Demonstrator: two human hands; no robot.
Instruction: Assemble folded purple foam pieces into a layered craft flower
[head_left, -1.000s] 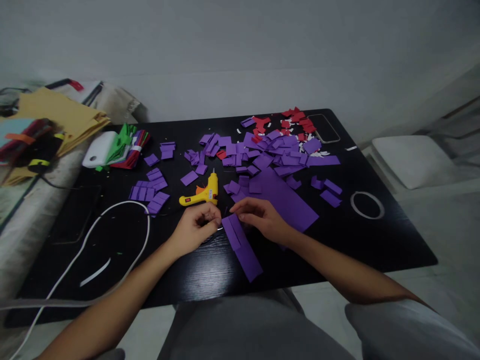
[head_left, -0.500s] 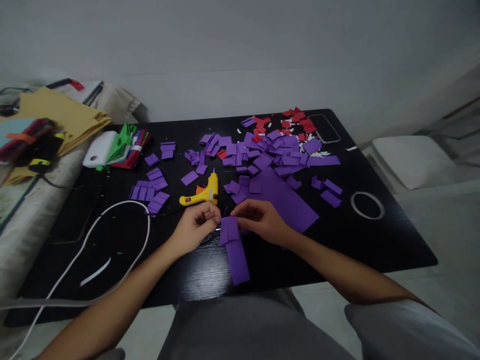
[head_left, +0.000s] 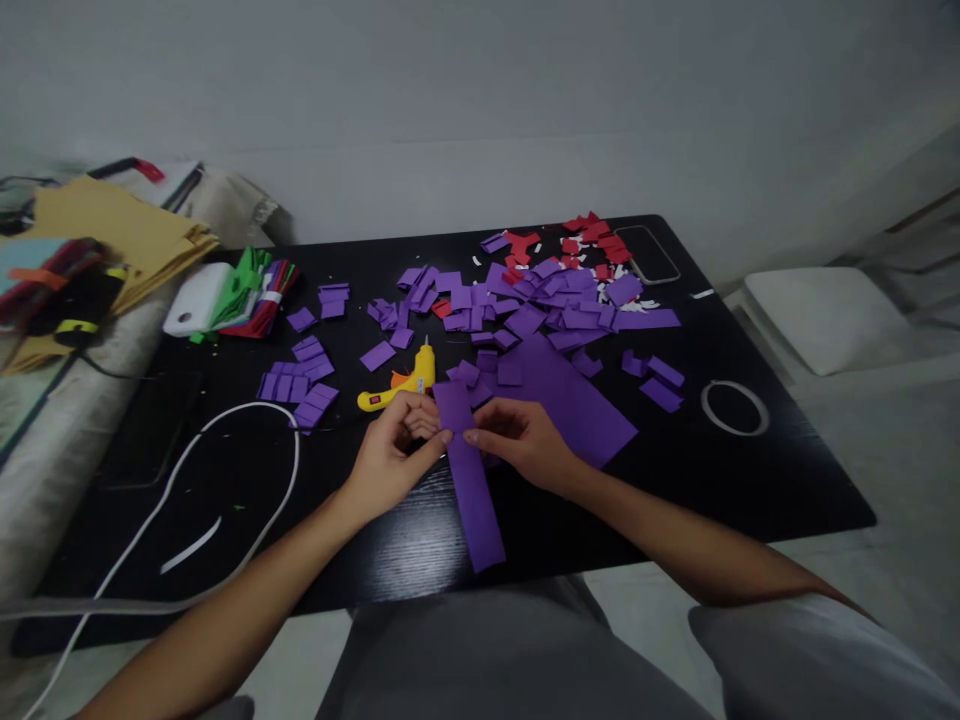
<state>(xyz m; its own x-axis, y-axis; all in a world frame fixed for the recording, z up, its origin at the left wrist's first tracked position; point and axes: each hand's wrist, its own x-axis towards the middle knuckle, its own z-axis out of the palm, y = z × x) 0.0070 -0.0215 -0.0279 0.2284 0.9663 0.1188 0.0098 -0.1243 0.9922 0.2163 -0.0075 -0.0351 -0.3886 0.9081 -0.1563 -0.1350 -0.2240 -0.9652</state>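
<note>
A long purple strip [head_left: 472,500] runs between the left hand [head_left: 397,440] and the right hand [head_left: 525,440], each pinching one of its edges between thumb and fingers. Just beyond the left hand, a yellow glue gun [head_left: 409,384] rests on the black worktop [head_left: 780,490], while a large purple sheet [head_left: 574,405] spreads beyond the right hand, with a heap of purple pieces [head_left: 574,288] farther off past it.

Left hand [head_left: 394,445] and right hand [head_left: 529,445] pinch, thumb tips [head_left: 444,438] nearly meeting; left forearm [head_left: 255,602] and right forearm [head_left: 690,540] angle inward.
</note>
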